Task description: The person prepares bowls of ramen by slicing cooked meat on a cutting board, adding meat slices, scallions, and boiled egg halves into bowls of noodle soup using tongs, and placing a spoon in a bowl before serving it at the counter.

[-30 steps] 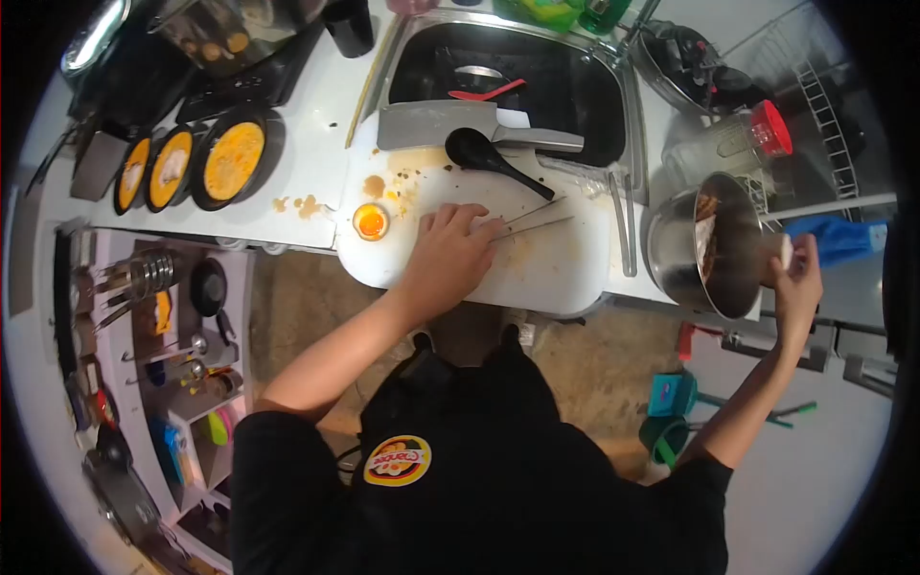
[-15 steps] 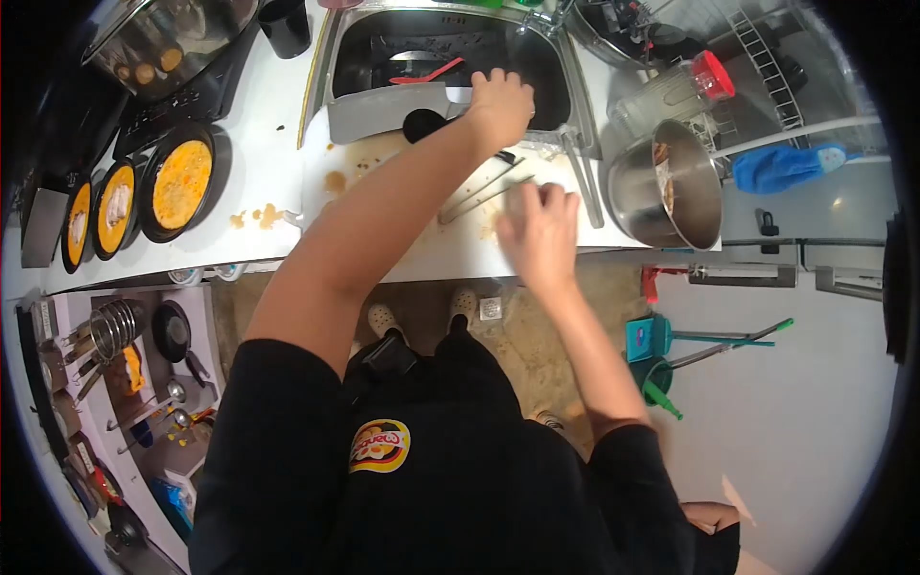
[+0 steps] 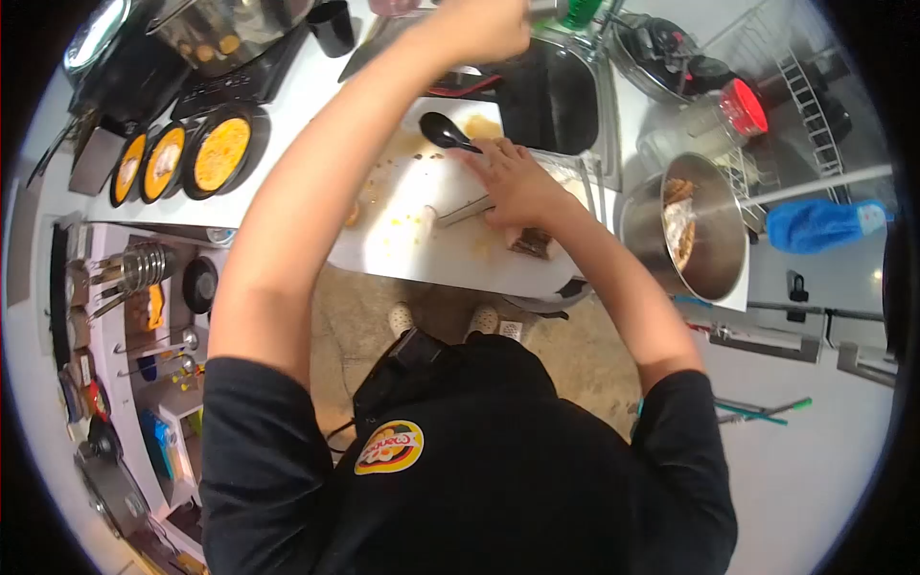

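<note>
Raised over the sink's far side, my left hand (image 3: 479,31) is closed in a fist; what it grips is hidden at the top edge. My right hand (image 3: 517,180) lies low over a white board (image 3: 383,240), fingers stretched out. Its fingertips touch or cover the handle end of a black spoon (image 3: 441,128). Beneath the palm pass the thin metal rods (image 3: 462,212) of what looks like tongs, partly hidden. Beside the right wrist lies a dark brown chunk (image 3: 530,243), perhaps meat. Crumbs and yellow bits dot the board.
A sink (image 3: 551,96) stands behind the board. Left are several black bowls of orange food (image 3: 222,155) and a large metal pot (image 3: 225,43). To the right are a steel pot (image 3: 644,225) with brown food, a red-lidded jar (image 3: 745,107) and a blue cloth (image 3: 815,225).
My left hand has moved up and away, closing into a fist. My right hand has come up and left onto the spoon and rods. The cleaver-like blade is no longer plainly visible; the camera has shifted.
</note>
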Demonstrator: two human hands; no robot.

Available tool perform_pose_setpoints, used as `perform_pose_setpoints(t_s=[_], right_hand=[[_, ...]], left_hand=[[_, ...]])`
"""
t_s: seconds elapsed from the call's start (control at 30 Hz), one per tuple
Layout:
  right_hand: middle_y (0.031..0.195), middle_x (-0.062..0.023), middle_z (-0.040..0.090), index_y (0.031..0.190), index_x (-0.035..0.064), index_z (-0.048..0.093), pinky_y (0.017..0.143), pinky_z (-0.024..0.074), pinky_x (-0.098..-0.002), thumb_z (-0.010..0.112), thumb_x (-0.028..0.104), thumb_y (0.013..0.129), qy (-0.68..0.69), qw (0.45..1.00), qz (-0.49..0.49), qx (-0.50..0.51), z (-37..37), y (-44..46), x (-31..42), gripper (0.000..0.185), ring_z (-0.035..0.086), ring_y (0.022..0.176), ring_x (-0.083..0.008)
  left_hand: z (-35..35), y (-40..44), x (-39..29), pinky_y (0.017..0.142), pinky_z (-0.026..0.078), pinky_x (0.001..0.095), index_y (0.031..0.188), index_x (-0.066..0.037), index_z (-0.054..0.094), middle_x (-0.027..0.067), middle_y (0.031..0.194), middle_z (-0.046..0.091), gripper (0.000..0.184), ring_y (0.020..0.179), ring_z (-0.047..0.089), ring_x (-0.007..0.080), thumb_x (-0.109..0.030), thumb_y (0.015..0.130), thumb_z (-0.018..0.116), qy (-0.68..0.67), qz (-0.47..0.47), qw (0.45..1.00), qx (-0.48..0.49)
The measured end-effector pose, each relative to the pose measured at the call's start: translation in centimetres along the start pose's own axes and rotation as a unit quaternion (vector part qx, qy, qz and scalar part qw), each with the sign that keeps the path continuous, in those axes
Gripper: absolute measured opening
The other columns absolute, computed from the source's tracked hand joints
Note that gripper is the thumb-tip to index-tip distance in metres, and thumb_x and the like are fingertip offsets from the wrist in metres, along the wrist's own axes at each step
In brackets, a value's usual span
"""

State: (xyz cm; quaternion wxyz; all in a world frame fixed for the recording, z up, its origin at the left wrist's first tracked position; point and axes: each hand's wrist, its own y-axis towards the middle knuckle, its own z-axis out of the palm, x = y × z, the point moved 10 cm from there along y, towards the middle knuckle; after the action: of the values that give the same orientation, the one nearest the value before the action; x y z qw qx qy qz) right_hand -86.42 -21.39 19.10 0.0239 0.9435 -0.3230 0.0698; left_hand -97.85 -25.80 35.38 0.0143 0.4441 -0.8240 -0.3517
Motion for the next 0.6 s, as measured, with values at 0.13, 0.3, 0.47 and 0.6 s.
perform_pose_setpoints(t_s=[0.13, 0.3, 0.47, 0.6], right_hand=[[0.131, -0.018, 0.045, 0.138, 0.0094, 0.043, 0.095, 0.0406, -0.0443, 0.065, 0.017, 0.074, -0.019, 0.993, -0.111, -0.047, 3.8, 4.0, 0.8, 0.068, 0.045, 0.115, -0.0358], [0.119, -0.0152, 0.049, 0.132, 0.0085, 0.047, 0.088, 0.0419, -0.0438, 0.059, 0.008, 0.076, 0.011, 0.98, -0.171, -0.103, 4.2, 9.9, 3.5, 0.058, 0.049, 0.104, -0.0335], [0.124, -0.0154, 0.048, 0.134, 0.0097, 0.046, 0.094, 0.0402, -0.0447, 0.06, 0.015, 0.083, 0.033, 0.989, -0.13, -0.058, 2.8, 11.3, 4.2, 0.053, 0.046, 0.112, -0.0349], [0.129, -0.0135, 0.048, 0.136, 0.0106, 0.046, 0.104, 0.0358, -0.0447, 0.066, 0.023, 0.084, 0.153, 0.978, -0.074, -0.122, -4.7, 7.1, 0.9, 0.057, 0.042, 0.12, -0.034]], left_hand=[[-17.1, -2.8, -4.3, 0.072, 0.051, 0.0384, 0.1, 0.003, 0.06, 0.0214, 0.092, 0.064, 0.027, 0.079, 0.065, 0.0261, -0.005, 0.075, 0.057, 0.041, -0.083, 0.992, -0.087], [-31.1, -15.9, 3.1, 0.063, 0.05, 0.0328, 0.086, -0.006, 0.066, 0.0068, 0.076, 0.063, 0.01, 0.07, 0.062, 0.0188, -0.008, 0.077, 0.061, -0.03, -0.343, 0.87, -0.354], [-33.2, -14.5, -5.1, 0.04, 0.051, 0.0196, 0.082, -0.012, 0.05, 0.0019, 0.07, 0.052, 0.022, 0.052, 0.052, 0.0081, 0.007, 0.072, 0.054, -0.222, 0.078, 0.961, -0.145], [-30.3, -20.1, -5.2, 0.077, 0.043, 0.0335, 0.099, -0.003, 0.056, 0.0142, 0.105, 0.049, 0.032, 0.085, 0.052, 0.0223, -0.011, 0.068, 0.056, -0.317, -0.097, 0.886, -0.323]])
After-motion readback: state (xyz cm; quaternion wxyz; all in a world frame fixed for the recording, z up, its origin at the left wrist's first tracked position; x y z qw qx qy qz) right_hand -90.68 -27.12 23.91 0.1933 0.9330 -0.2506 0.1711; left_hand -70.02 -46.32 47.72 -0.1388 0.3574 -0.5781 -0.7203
